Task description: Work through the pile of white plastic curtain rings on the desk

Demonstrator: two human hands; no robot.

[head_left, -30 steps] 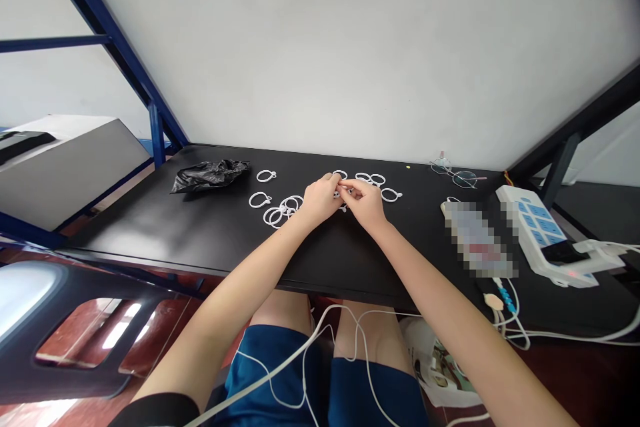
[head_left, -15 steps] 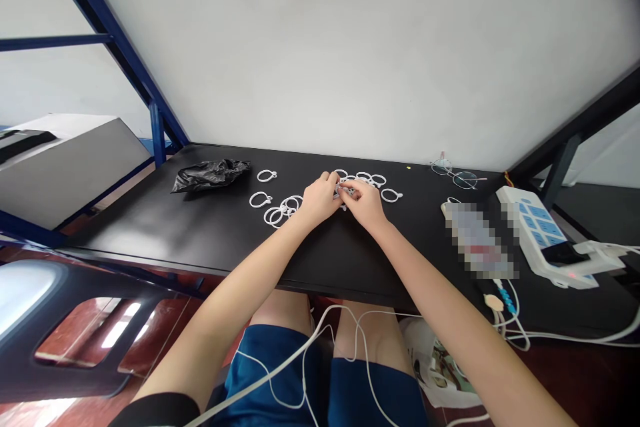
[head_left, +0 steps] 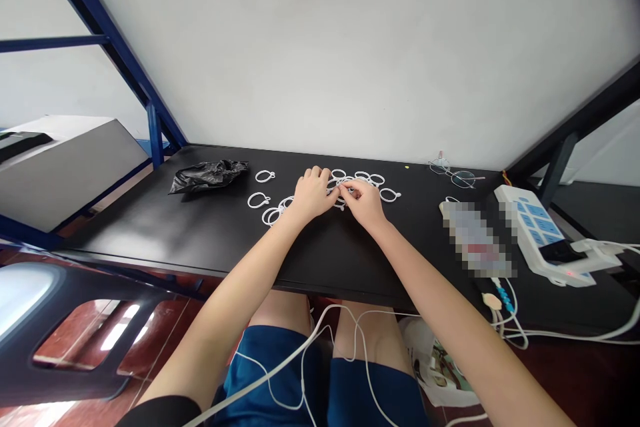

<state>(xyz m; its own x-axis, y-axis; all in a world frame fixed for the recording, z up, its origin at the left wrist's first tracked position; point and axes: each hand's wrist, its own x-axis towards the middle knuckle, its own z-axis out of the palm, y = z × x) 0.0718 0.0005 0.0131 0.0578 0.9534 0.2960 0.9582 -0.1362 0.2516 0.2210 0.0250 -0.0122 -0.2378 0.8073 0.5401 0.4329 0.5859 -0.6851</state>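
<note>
White plastic rings with small eyelets, like curtain rings, lie on the black tabletop (head_left: 220,240). My right hand (head_left: 366,203) has thumb and forefinger pinched at a white ring (head_left: 334,181) in the middle cluster; the fingertips partly cover it. Just left of that, my left hand (head_left: 311,195) is open, fingers apart, its thumb reaching toward the right fingertips. Beneath the left wrist, overlapping rings (head_left: 266,217) are partly hidden. Two single rings lie farther left, the nearer one (head_left: 267,200) and the farther one (head_left: 273,175). Another ring (head_left: 399,195) sits right of my right hand.
A crumpled black plastic bag (head_left: 207,176) lies at the left. To the right are eyeglasses (head_left: 463,179), a blurred-out phone (head_left: 475,240) and a white power strip (head_left: 537,223) with cables. White cords (head_left: 320,330) hang across my lap below the table edge.
My left hand has shifted slightly left and its fingers have spread away from the right fingertips. My right hand stays pinched in nearly the same place.
</note>
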